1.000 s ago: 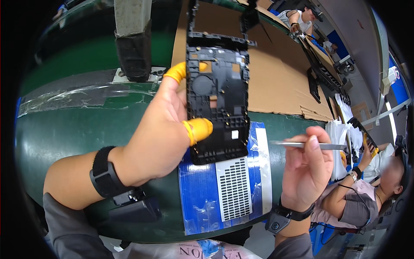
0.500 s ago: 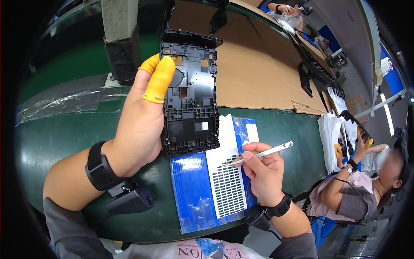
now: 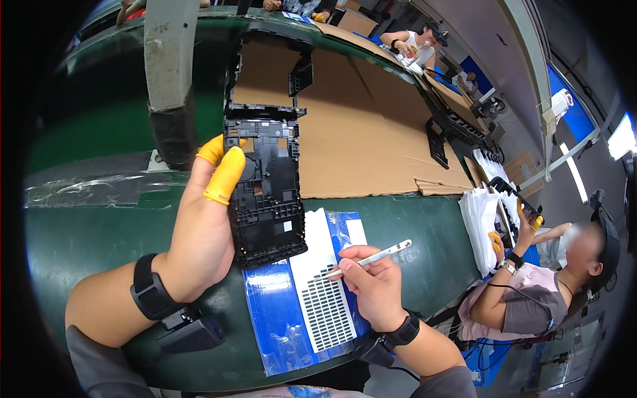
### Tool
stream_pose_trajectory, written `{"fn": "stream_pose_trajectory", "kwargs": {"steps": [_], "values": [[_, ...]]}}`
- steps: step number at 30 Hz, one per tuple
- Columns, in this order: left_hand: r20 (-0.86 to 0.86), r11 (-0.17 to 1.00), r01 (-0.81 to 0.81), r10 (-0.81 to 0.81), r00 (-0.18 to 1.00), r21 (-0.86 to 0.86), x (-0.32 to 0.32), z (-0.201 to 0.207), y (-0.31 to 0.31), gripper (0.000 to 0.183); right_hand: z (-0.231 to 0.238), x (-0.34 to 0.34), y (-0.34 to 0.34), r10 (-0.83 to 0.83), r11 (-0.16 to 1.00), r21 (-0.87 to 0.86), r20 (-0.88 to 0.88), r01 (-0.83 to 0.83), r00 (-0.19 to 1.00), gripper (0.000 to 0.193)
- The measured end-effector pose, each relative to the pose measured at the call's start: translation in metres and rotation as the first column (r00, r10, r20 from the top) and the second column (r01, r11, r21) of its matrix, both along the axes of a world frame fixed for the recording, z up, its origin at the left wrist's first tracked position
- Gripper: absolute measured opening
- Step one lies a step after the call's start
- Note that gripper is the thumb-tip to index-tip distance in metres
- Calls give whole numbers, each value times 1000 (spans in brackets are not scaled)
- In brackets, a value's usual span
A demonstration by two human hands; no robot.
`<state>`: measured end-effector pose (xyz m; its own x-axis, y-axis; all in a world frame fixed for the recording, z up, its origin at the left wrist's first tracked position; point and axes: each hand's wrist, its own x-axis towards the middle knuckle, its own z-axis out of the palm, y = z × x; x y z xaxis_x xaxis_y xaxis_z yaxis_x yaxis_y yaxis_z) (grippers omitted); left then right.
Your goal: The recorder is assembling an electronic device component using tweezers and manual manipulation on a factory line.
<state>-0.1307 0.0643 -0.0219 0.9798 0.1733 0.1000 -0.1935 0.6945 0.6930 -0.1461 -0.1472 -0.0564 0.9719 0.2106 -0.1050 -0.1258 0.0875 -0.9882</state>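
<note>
My left hand (image 3: 202, 229), with yellow finger cots on thumb and finger, grips a black plastic housing (image 3: 269, 189) by its left edge. The housing is held up over the table, its ribbed inner side showing and an open frame section at its far end. Between the fingers of my right hand (image 3: 375, 288) is a pair of white tweezers (image 3: 391, 251). Their tips are at the upper rows of small black rectangles on a white sheet (image 3: 317, 249); whether they hold one is too small to tell. A blue board (image 3: 272, 331) lies under the sheet.
A brown cardboard sheet (image 3: 371, 146) covers the far part of the green table (image 3: 99, 232). A grey post (image 3: 169, 60) rises at the far left. To the right are a black plastic frame (image 3: 436, 142), white sheets (image 3: 474, 229) and a co-worker (image 3: 524, 292) handling a dark part.
The whole view has shifted, so the table and both hands appear lower and further left. The grips on the housing and the tweezers look the same.
</note>
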Motion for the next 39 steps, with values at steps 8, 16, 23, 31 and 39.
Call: {"fn": "stream_pose_trajectory", "kwargs": {"steps": [8,16,23,31,39], "values": [[-19,997,73,-73,997,-31,-3,0,-1,24,14,4,2,10,996,90,-57,-5,998,16],[-119,978,199,-204,972,-53,-6,-6,-4,24,67,36,29,61,960,246,271,-131,961,19],[-150,925,318,-352,924,-207,-17,-7,-8,24,34,21,51,-21,985,167,303,-31,953,20],[-143,907,353,-390,910,-229,-20,-5,-11,24,33,23,42,-36,974,222,289,-31,957,20],[-147,911,359,-391,909,-206,-22,-4,-11,24,33,22,43,-23,976,213,292,-42,956,22]]}}
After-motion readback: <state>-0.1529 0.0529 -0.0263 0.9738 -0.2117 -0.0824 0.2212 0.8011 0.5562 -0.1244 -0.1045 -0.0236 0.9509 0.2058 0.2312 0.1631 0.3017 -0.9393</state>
